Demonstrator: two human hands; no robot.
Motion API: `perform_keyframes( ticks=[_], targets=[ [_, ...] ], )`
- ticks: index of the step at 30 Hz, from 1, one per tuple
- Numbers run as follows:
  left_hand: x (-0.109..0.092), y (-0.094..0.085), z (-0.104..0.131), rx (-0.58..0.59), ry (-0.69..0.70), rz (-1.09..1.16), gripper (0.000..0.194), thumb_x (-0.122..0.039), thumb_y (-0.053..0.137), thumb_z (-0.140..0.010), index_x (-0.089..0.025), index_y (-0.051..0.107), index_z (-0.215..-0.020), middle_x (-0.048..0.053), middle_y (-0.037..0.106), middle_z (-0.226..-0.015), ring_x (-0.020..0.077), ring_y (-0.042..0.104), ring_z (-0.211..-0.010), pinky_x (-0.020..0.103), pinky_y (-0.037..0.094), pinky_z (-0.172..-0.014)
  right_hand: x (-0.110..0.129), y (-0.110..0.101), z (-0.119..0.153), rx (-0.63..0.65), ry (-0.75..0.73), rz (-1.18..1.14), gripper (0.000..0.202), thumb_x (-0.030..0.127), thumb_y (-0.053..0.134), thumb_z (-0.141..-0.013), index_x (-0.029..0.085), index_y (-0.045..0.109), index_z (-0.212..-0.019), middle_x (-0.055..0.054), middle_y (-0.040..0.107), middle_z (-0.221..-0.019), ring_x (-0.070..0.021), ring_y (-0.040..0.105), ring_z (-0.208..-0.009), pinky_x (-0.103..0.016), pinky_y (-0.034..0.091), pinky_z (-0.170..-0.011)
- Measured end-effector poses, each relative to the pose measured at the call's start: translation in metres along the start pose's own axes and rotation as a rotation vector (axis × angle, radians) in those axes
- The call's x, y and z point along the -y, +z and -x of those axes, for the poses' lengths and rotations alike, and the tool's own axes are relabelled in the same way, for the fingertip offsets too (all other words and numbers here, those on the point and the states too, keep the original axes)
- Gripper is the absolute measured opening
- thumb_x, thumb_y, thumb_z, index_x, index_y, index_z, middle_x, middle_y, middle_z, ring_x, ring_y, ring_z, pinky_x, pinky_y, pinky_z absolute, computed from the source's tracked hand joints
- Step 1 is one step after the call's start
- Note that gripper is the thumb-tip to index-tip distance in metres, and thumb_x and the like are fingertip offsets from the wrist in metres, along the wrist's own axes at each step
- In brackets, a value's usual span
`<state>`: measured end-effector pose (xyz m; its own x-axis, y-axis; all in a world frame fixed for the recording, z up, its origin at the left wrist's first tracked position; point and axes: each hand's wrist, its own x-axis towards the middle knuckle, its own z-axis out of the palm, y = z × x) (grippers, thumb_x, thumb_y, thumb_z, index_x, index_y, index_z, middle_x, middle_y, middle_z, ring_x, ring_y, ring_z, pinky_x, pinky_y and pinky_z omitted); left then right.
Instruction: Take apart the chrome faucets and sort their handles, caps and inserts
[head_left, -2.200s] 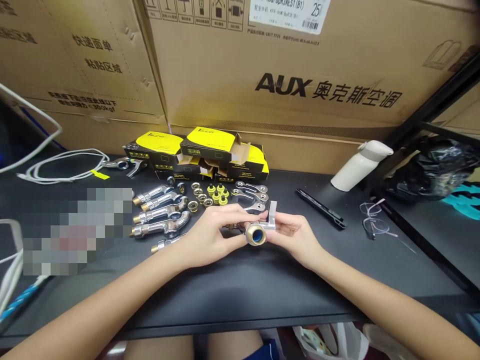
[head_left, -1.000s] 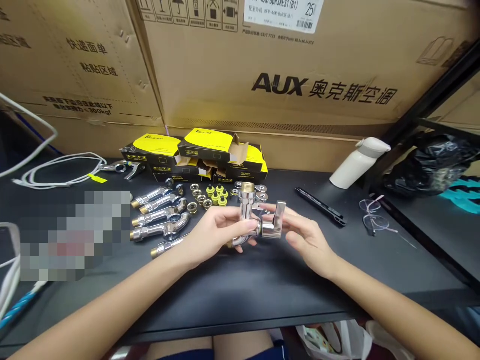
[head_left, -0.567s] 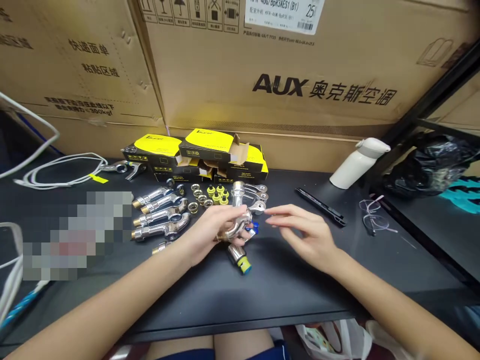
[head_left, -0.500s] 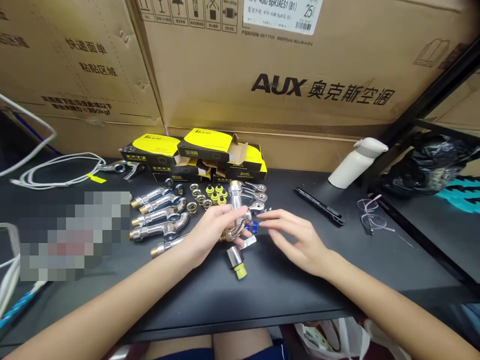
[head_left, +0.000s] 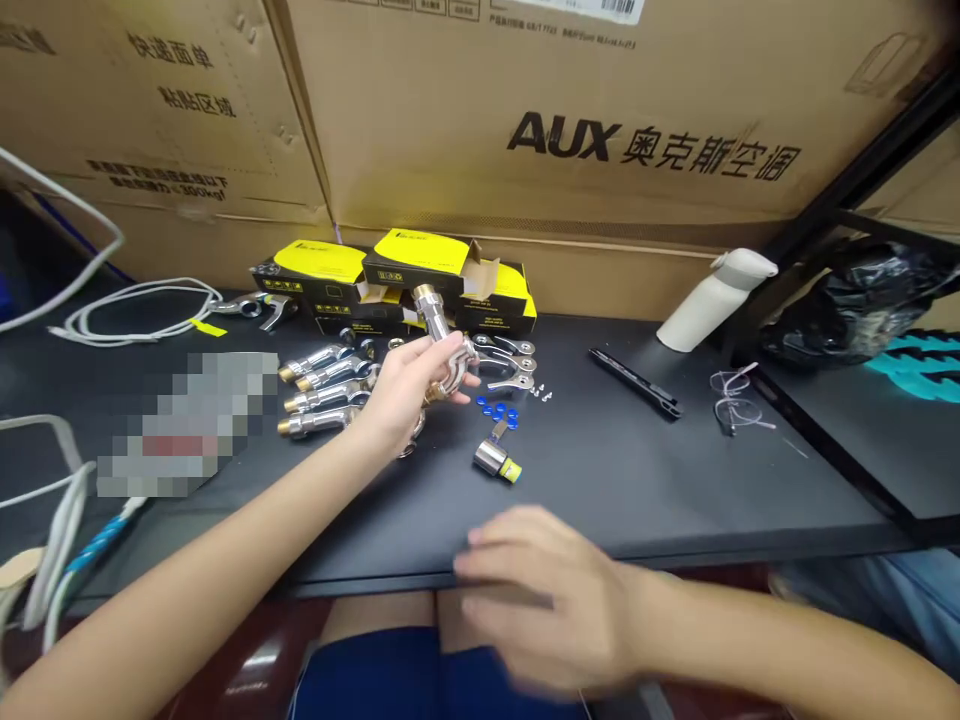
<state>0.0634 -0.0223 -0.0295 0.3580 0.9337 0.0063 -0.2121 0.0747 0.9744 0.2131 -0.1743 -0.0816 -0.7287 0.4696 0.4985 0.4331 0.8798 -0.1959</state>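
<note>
My left hand (head_left: 405, 385) is wrapped around a chrome valve body (head_left: 455, 365), its brass threaded end pointing up and away. My right hand (head_left: 547, 600) is smeared by motion over the table's front edge; whether its fingers hold anything cannot be made out. Between the hands, a chrome cartridge piece with a yellow-green end (head_left: 495, 461) lies on the black table. Small blue caps (head_left: 499, 411) are just behind it. Beyond them lie several chrome lever handles (head_left: 514, 365) and tiny screws (head_left: 541, 392). More chrome valve bodies (head_left: 322, 392) rest left of my left hand, partly covered by it.
Yellow and black boxes (head_left: 420, 255) are stacked at the back against large cartons (head_left: 570, 200). To the right are a black box cutter (head_left: 636, 383), glasses (head_left: 733, 400) and a white bottle (head_left: 709, 300). A white cable (head_left: 127, 300) and a blurred-out item (head_left: 187, 430) occupy the left.
My right hand has moved from beside the valve body toward me, to the table's front edge. The valve body in my left hand has tilted left, and the camera view has shifted.
</note>
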Motion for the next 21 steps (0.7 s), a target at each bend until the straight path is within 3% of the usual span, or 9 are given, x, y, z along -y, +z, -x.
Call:
perform_keyframes(
  ticks=[2,4,6,7,9,13,17,21],
  targets=[
    [-0.001,-0.001,-0.001,0.001,0.024,0.005,0.029,-0.039,0.064,-0.076,-0.011,0.062,-0.084,0.006,0.065,-0.082,0.0145,0.065,-0.067,0.023,0.053,-0.054,0.033,0.043,0.02,0.12,-0.08,-0.161,0.016,0.029,0.053,-0.088,0.018,0.064,-0.087,-0.002,0.066,-0.08,-0.0126,0.057,-0.076,-0.023,0.046,-0.074],
    [-0.002,-0.002,-0.001,0.004,0.054,0.005,0.029,-0.039,0.064,-0.076,-0.011,0.062,-0.084,0.006,0.065,-0.081,0.0147,0.065,-0.067,0.023,0.053,-0.053,0.059,0.101,0.042,0.335,0.045,-0.105,0.022,0.038,0.057,-0.084,0.019,0.063,-0.076,-0.001,0.061,-0.065,-0.0154,0.053,-0.062,-0.029,0.047,-0.067],
    [-0.003,-0.002,0.0,0.008,0.089,0.004,0.028,-0.039,0.064,-0.076,-0.011,0.062,-0.083,0.006,0.065,-0.079,0.0151,0.065,-0.067,0.022,0.053,-0.052,0.073,0.159,0.061,0.5,0.219,0.032,0.027,0.039,0.059,-0.078,0.014,0.066,-0.084,-0.006,0.064,-0.071,-0.0216,0.057,-0.068,-0.038,0.047,-0.076],
    [-0.002,-0.002,0.0,0.01,0.106,0.004,0.028,-0.039,0.064,-0.076,-0.011,0.062,-0.083,0.005,0.065,-0.079,0.0152,0.066,-0.067,0.022,0.053,-0.051,0.076,0.185,0.067,0.578,0.247,0.064,0.033,0.041,0.06,-0.076,0.011,0.067,-0.089,-0.011,0.066,-0.078,-0.024,0.058,-0.072,-0.042,0.046,-0.08],
    [-0.001,-0.002,0.0,0.012,0.135,0.006,0.027,-0.038,0.065,-0.076,-0.012,0.062,-0.083,0.005,0.065,-0.076,0.0152,0.066,-0.065,0.022,0.052,-0.05,0.078,0.224,0.076,0.731,0.253,0.088,0.027,0.033,0.065,-0.071,0.008,0.07,-0.082,-0.014,0.067,-0.08,-0.025,0.06,-0.075,-0.044,0.043,-0.09],
    [0.003,-0.001,-0.002,0.021,0.177,0.002,0.024,-0.036,0.065,-0.075,-0.012,0.061,-0.078,0.004,0.064,-0.072,0.0155,0.065,-0.062,0.022,0.052,-0.047,0.08,0.259,0.083,0.933,0.355,0.136,0.027,0.031,0.069,-0.069,0.007,0.074,-0.08,-0.021,0.068,-0.095,-0.0324,0.057,-0.1,-0.047,0.031,-0.102],
    [0.007,-0.001,-0.004,0.039,0.182,-0.02,0.025,-0.036,0.065,-0.075,-0.012,0.061,-0.076,0.004,0.064,-0.073,0.0156,0.066,-0.061,0.022,0.051,-0.046,0.084,0.277,0.092,0.944,0.405,0.112,0.047,0.037,0.075,-0.062,0.002,0.073,-0.092,-0.025,0.065,-0.108,-0.0378,0.053,-0.108,-0.051,0.027,-0.105],
    [0.008,-0.002,-0.006,0.036,0.169,-0.033,0.027,-0.038,0.065,-0.075,-0.012,0.062,-0.08,0.005,0.065,-0.075,0.0153,0.065,-0.061,0.022,0.051,-0.047,0.086,0.307,0.098,0.896,0.615,0.07,0.055,0.028,0.082,-0.049,0.002,0.072,-0.096,-0.028,0.062,-0.113,-0.0432,0.055,-0.107,-0.056,0.035,-0.099]
  ],
)
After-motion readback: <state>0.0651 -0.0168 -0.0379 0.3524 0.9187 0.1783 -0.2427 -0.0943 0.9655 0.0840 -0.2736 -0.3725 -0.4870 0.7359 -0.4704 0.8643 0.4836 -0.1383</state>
